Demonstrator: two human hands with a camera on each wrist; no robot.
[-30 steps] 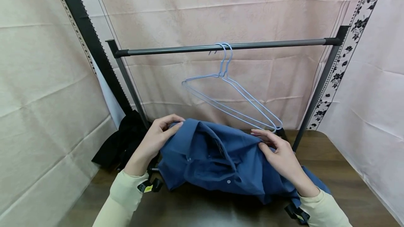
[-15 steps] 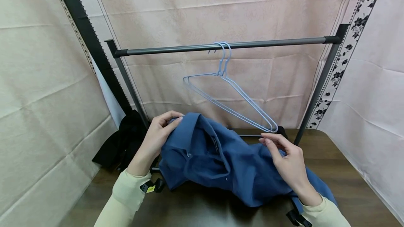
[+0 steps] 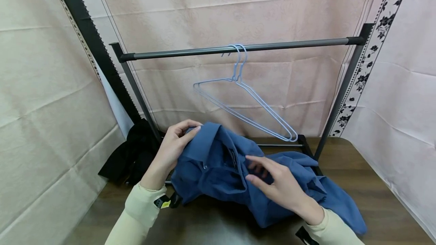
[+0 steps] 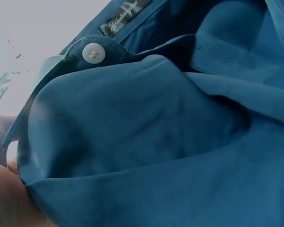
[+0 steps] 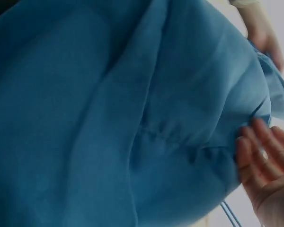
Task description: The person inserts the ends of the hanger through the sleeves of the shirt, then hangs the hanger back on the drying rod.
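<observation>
A blue collared button-up shirt (image 3: 211, 184) is bunched over the table, its collar toward the left. My left hand (image 3: 172, 148) pinches the cloth beside the collar between thumb and fingers. In the left wrist view a white button (image 4: 93, 53) and a dark neck label (image 4: 124, 17) show on the shirt. Over the middle of the shirt, near the front opening, is my right hand (image 3: 277, 184), thumb and fingers spread apart. The right wrist view has that hand's fingertips right at the cloth, with nothing gripped.
Behind the shirt stands a dark metal clothes rack (image 3: 190, 52), with two light blue wire hangers (image 3: 262, 103) on its bar. Some black cloth (image 3: 133, 154) lies at its left foot. Pale curtains (image 3: 61, 124) enclose the wooden table (image 3: 335, 158).
My right hand has let go of the shirt's right side and moved left to the middle. The right part of the shirt has sagged. My left hand keeps its pinch.
</observation>
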